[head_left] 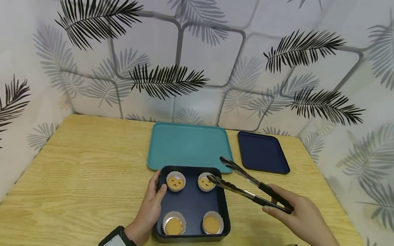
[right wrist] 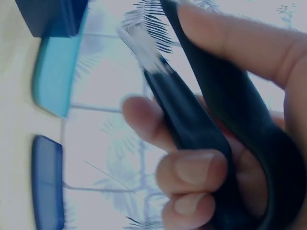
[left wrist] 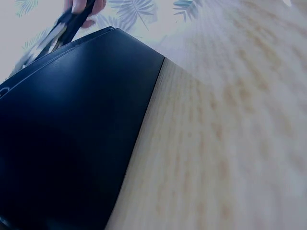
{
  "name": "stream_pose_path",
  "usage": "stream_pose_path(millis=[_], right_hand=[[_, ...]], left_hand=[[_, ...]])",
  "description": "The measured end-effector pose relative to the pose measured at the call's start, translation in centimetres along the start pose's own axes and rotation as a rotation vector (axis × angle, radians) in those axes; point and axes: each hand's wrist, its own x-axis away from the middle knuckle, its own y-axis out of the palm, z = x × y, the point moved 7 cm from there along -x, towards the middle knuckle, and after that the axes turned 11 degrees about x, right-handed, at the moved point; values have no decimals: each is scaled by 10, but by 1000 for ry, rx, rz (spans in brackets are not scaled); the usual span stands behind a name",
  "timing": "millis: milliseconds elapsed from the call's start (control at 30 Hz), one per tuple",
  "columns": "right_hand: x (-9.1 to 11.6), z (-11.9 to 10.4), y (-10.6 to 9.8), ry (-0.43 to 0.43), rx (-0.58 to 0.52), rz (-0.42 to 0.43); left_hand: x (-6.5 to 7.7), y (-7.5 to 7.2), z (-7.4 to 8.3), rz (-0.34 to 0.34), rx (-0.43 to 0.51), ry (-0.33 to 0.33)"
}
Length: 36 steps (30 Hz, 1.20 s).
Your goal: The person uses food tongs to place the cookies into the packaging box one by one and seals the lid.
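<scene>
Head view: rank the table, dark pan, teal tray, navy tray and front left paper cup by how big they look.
1. Table
2. Dark pan and teal tray: unsure between these; the pan sits nearer the camera
3. Navy tray
4. Front left paper cup

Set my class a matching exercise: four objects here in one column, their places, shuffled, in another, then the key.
Objects
1. black-handled metal tongs
2. large teal rectangular tray
3. small navy rectangular tray
4. deep dark-blue rectangular pan

Places
A. lying just beyond the pan
B. gripped at one side by the left hand
C. in the right hand
D. lying flat, right of the teal tray

Pairs: 1-C, 2-A, 3-D, 4-B
</scene>
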Motion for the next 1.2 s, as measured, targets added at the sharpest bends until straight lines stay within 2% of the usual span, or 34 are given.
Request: stream_pose_path(millis=[133, 267, 400, 667, 967, 1200], right_hand=[[-26, -5, 7, 0, -61, 86], [-50, -5, 18, 49, -84, 143], [-70, 0, 30, 83, -86, 168], [-90, 11, 58, 163, -35, 74], [-94, 3, 74, 146, -32, 58], [-95, 1, 91, 133, -68, -32]], left_hand=[[-1, -2, 1, 3, -2, 4], [-1, -1, 2, 0, 0, 9], [1, -1, 3, 3, 2, 7], [2, 1, 3, 0, 8, 10], [1, 0, 4, 0, -12, 18], [2, 0, 4, -6, -11, 9]])
